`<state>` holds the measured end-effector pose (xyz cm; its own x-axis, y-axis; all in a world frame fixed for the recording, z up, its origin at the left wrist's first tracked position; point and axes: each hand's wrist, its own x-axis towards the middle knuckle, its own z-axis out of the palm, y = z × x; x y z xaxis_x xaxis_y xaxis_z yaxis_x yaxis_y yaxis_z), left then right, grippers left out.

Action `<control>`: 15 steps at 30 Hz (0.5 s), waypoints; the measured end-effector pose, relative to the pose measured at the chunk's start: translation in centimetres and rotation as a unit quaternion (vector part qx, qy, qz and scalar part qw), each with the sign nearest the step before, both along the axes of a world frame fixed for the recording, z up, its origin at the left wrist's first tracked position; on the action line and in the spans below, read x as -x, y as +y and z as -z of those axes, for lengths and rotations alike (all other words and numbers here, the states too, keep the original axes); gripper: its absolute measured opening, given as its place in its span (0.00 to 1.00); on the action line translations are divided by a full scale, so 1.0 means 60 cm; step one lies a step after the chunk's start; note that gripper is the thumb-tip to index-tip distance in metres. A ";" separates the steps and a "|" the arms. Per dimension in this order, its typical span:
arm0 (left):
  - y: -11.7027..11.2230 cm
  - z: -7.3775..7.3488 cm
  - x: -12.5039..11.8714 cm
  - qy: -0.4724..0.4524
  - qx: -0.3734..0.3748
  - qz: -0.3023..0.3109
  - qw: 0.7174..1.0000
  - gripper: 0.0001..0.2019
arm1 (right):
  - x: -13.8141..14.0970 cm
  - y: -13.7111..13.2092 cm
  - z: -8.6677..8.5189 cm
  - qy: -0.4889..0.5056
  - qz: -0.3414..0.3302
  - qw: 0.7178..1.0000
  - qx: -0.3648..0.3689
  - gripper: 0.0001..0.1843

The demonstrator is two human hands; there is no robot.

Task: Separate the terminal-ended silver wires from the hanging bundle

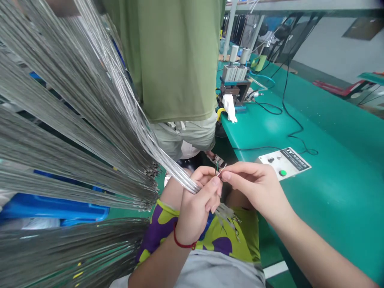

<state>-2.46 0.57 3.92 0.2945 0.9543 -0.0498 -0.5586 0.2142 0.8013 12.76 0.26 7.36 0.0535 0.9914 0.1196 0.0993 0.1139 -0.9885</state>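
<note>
A bundle of silvery cables (pixel 171 163) runs down from the upper left into my left hand (pixel 199 204), whose fingers are wrapped round it. Frayed grey cable ends (pixel 229 216) hang out below that hand, over my lap. My right hand (pixel 258 186) pinches a thin wire end (pixel 222 171) between thumb and fingertips, right beside the left thumb. Short dark and green strands stick up there too. The two hands nearly touch above my knees.
More grey cable bundles (pixel 99 120) hang at the left, near a blue bin (pixel 54 206). A person in a green shirt (pixel 180 60) stands ahead. On the green workbench (pixel 330 200) are a control box (pixel 288 162), a black cord and a press machine (pixel 235 82) with a white cloth.
</note>
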 end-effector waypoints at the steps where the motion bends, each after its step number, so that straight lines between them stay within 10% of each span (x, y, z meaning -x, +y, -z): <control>1: -0.001 -0.001 0.001 0.001 0.003 -0.006 1.000 0.08 | 0.003 -0.001 0.001 -0.008 0.008 1.000 -0.001 0.04; 15: -0.001 -0.024 -0.016 -0.085 0.042 0.017 0.995 0.09 | -0.019 -0.014 -0.018 -0.204 -0.043 0.938 -0.276 0.08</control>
